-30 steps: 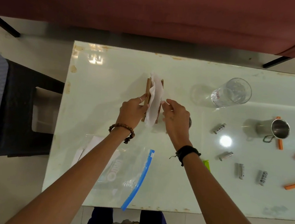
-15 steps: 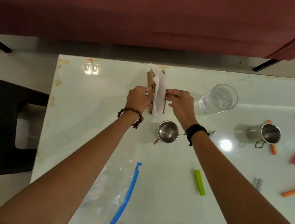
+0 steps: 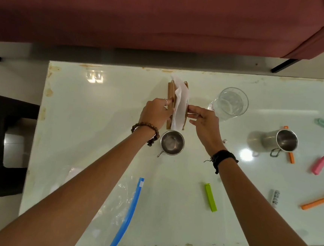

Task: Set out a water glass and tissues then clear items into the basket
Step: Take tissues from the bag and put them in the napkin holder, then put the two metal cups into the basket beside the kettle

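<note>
A wooden tissue holder (image 3: 171,96) stands upright near the table's far edge with white tissues (image 3: 180,105) between its two side boards. My left hand (image 3: 157,112) grips its left board and my right hand (image 3: 202,122) presses fingertips on its right board. A clear water glass (image 3: 230,103) stands just to the right of my right hand. No basket is in view.
A small steel cup (image 3: 172,143) sits right below the holder, a larger steel mug (image 3: 281,142) at the right. Coloured clips (image 3: 210,199) and a small tube (image 3: 275,197) lie scattered right. A zip bag (image 3: 125,214) lies at the near edge. A black stool (image 3: 0,148) stands left.
Both hands carried the tissue holder away from me toward the table's far edge and hold it there. The small steel cup, hidden before, now shows below it.
</note>
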`<move>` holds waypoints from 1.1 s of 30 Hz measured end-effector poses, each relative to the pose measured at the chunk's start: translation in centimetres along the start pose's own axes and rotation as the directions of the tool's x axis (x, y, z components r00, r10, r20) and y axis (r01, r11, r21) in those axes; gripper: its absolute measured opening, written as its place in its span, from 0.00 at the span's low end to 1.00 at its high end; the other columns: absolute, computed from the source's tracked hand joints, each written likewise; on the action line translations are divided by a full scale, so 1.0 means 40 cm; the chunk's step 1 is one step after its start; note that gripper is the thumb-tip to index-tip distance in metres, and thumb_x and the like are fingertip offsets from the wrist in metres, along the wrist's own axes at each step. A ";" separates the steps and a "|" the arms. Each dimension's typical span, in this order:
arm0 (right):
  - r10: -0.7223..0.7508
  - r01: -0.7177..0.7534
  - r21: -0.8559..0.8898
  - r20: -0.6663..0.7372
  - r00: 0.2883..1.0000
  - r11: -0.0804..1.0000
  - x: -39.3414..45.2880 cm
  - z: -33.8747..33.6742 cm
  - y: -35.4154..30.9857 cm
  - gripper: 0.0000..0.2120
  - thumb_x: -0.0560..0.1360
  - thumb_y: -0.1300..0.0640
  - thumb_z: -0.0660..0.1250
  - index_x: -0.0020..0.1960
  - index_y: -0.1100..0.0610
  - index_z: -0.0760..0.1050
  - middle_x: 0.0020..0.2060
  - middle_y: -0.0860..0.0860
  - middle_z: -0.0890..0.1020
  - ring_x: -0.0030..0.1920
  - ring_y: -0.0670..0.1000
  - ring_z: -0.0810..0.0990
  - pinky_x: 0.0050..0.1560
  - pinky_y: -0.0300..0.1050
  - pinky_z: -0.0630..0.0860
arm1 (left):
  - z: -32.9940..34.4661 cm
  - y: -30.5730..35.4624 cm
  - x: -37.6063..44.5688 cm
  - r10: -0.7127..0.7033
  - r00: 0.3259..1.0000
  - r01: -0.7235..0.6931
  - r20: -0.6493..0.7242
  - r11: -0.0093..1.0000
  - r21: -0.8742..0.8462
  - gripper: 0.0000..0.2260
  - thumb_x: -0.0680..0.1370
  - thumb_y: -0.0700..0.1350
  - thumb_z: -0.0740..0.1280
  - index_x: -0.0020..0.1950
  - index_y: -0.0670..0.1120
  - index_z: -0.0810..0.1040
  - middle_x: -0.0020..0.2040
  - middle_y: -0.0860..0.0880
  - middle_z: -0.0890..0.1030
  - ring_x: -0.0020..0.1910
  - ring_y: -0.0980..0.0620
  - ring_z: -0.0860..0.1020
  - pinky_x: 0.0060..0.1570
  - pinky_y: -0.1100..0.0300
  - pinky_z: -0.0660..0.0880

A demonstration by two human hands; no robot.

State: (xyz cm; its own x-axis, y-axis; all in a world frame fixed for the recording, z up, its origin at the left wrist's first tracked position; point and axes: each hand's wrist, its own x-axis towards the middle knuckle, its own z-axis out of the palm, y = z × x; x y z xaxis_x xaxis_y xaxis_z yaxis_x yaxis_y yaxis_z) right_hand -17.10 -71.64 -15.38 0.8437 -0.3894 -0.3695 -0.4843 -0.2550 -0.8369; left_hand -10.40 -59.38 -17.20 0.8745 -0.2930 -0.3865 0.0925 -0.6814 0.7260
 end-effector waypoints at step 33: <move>0.419 -0.147 0.529 -0.440 0.794 0.836 -0.205 -0.293 0.230 0.04 0.75 0.63 0.66 0.46 0.62 0.79 0.38 0.53 0.81 0.38 0.50 0.80 0.37 0.37 0.80 | 0.293 0.174 -0.246 -0.241 0.968 0.248 0.064 0.958 -0.141 0.11 0.73 0.44 0.65 0.53 0.43 0.81 0.25 0.48 0.82 0.25 0.58 0.80 0.46 0.66 0.75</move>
State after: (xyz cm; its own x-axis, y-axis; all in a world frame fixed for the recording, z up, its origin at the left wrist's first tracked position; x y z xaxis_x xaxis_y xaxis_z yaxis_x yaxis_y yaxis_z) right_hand -31.19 -81.16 -15.33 0.3653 -0.8059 -0.4659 -0.4066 0.3121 -0.8586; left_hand -23.94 -69.09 -15.03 0.7938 -0.1626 -0.5860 0.3728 -0.6312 0.6802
